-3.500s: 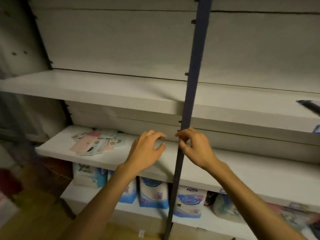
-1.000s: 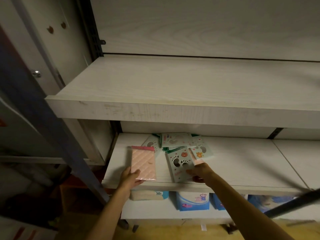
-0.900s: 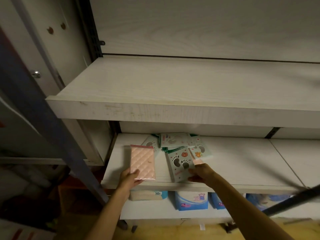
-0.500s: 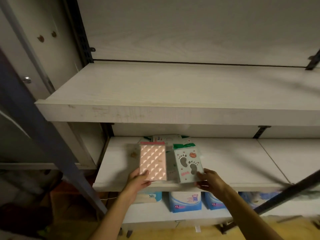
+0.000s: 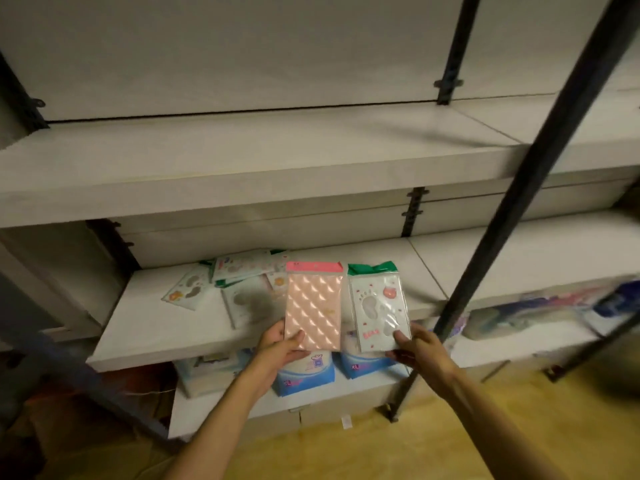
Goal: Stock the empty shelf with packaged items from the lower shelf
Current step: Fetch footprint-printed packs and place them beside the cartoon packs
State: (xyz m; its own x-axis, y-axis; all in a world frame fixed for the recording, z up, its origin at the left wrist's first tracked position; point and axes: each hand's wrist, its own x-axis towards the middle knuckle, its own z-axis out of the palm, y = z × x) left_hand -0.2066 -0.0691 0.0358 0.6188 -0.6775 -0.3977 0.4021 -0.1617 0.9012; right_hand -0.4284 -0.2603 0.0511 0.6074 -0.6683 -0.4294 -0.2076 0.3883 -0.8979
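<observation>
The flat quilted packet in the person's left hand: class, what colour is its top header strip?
Pink, on the peach quilted packet; the head view shows it.

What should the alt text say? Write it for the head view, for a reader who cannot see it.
Two hands hold packets up before white shelves: the left hand grips a pink quilted packet, the right hand a white footprint packet with a green top. More packets lie on the lower shelf; the shelf above is bare.
</observation>
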